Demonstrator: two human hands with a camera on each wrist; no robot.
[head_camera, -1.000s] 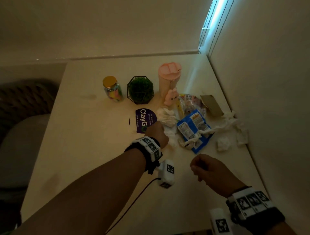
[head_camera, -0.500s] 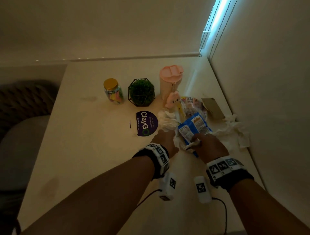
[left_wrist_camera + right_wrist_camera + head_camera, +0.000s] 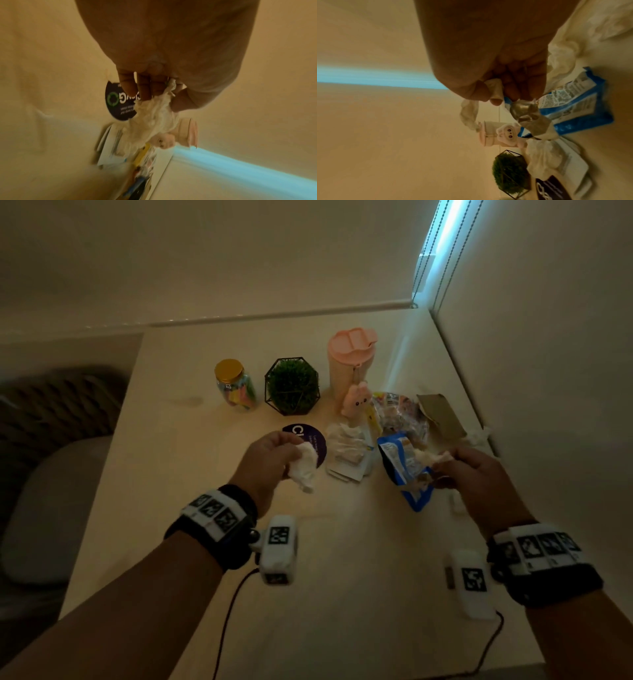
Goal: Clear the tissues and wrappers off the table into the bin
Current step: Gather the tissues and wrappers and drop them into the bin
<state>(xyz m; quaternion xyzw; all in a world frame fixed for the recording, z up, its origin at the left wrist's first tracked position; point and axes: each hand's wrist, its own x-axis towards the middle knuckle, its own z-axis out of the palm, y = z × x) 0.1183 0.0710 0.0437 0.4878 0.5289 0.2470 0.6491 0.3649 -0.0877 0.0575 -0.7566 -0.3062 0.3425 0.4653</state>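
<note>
My left hand (image 3: 270, 460) is lifted over the table and grips a crumpled white tissue (image 3: 305, 467), which hangs from its fingers (image 3: 142, 88) in the left wrist view as tissue (image 3: 154, 119). My right hand (image 3: 476, 477) grips a blue snack wrapper (image 3: 404, 470) together with a twisted tissue (image 3: 428, 455); the right wrist view shows the wrapper (image 3: 576, 105) and tissue strand (image 3: 469, 113) pinched in that hand. More tissue on white wrappers (image 3: 346, 450) lies between the hands. A clear printed wrapper (image 3: 400, 412) and a brown wrapper (image 3: 442, 416) lie behind. No bin is in view.
At the back of the table (image 3: 171, 474) stand a gold-lidded jar (image 3: 236, 385), a potted plant in a wire frame (image 3: 293, 386), a pink cup (image 3: 349, 361) and a pink plush toy (image 3: 356, 402). A purple round sticker (image 3: 308, 436) lies flat. A wall runs along the right.
Both hands closed on the litter and lifted: the left raised a tissue, the right picked up the blue wrapper with a tissue strand. The view moved closer.
</note>
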